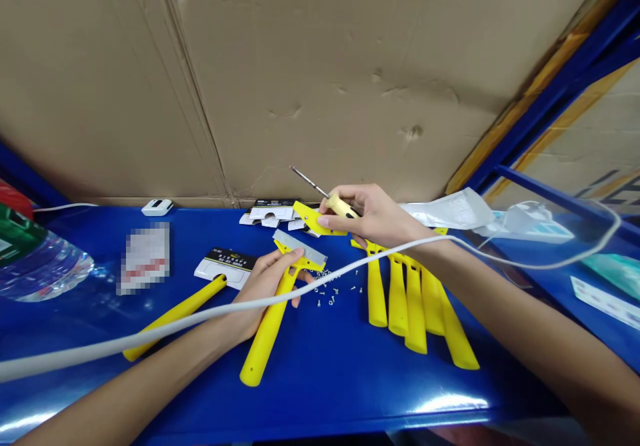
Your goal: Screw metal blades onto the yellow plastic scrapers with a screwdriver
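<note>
"So, what does the left hand [263, 278] have?"

"A yellow scraper [270, 333]. The fingers are curled round its neck, the thumb lying up by the head, where a metal blade [301, 249] sits. The handle slants down toward the near edge of the blue table [340, 379]."

"And the right hand [383, 216]?"

"Fingers bent and nearly closed, gripping two things: a screwdriver [344, 207], its tip aimed up and left, and a yellow plate [309, 215] pinched under the thumb. The plate is just beyond the scraper's head."

"Is the tip on anything?"

"No, it points into the air in front of the cardboard [320, 86]."

"What lies between the hands?"

"Loose screws [332, 293], scattered on the table just right of the scraper's head. Further right, below the right forearm, yellow handles [415, 319] lie side by side."

"And to the left?"

"Another yellow handle [177, 316], its upper end meeting a black and white card [220, 265]; I can't tell whether it passes through. More cards [273, 210] lie at the back. A white cable [170, 331] crosses the view in front of both forearms."
</note>
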A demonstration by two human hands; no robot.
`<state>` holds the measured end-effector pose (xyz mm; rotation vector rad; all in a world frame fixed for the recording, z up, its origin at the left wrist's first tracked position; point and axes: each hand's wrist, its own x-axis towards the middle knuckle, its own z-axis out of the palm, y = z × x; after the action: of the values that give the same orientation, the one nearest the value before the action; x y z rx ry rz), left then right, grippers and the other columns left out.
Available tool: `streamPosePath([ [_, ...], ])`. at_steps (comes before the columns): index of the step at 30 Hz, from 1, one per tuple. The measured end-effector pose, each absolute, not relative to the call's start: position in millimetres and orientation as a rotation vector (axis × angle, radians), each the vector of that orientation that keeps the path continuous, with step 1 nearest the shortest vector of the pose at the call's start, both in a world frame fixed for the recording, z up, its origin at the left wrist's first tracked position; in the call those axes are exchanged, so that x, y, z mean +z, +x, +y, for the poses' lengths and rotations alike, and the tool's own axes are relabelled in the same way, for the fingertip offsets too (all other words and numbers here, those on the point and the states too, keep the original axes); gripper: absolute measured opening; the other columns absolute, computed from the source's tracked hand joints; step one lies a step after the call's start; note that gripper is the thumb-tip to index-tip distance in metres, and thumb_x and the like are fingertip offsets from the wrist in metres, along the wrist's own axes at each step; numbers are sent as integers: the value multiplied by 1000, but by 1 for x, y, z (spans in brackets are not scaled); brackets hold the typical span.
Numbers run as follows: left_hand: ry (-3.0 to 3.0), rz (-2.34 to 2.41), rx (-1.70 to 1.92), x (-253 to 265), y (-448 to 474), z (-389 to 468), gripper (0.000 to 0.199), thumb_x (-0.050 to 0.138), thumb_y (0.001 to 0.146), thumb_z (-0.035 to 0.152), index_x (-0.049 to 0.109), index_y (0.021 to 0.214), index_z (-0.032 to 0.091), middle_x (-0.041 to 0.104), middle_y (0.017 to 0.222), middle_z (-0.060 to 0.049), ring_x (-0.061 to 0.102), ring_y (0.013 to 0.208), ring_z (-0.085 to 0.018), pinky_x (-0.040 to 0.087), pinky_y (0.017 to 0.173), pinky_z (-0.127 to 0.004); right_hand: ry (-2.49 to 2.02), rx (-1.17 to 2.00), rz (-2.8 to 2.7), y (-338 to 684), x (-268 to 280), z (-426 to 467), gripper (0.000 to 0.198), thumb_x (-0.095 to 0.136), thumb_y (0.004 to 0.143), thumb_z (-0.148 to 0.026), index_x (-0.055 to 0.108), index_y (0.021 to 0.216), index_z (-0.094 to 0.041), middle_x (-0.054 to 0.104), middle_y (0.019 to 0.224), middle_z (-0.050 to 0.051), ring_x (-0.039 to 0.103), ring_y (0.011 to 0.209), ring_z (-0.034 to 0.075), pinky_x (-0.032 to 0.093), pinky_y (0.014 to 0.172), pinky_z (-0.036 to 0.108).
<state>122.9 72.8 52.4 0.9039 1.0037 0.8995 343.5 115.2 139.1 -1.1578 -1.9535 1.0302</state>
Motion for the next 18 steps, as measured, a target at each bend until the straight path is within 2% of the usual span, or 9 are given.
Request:
streamPosePath([
  [2, 937, 999, 905, 54, 124, 72, 36, 81, 92, 46, 66, 101, 14, 80, 82, -11, 61, 42, -12, 45, 41, -21, -1150, 1073, -1937, 337, 132, 114, 30, 85, 86, -42, 73, 101, -20, 69, 81, -1, 49, 49, 8, 38, 43, 27],
  [7, 1033, 922, 934, 51, 124, 72, 26, 74, 97, 37, 70, 108, 13, 80, 84, -9, 62, 42, -13, 51, 43, -24, -1105, 1176, -1975, 325, 117, 113, 22, 84, 85, -35, 73, 92, -18, 68, 81, -1, 47, 54, 7, 38, 49, 26],
  [13, 1102, 903, 918, 49, 123, 72, 24, 71, 99, 34, 71, 110, 13, 81, 85, -9, 67, 46, -14, 53, 49, -24, -1158, 1161, -2035, 321, 108, 114, 23, 83, 86, -38, 74, 91, -17, 66, 81, 0, 47, 58, 8, 36, 51, 26],
  [18, 999, 847, 962, 45, 123, 73, 21, 77, 93, 26, 75, 109, 12, 83, 95, -11, 77, 71, -18, 63, 72, -28, -1210, 1134, -2047, 321, 104, 116, 23, 82, 88, -37, 74, 96, -17, 67, 82, 1, 48, 58, 9, 37, 51, 27],
])
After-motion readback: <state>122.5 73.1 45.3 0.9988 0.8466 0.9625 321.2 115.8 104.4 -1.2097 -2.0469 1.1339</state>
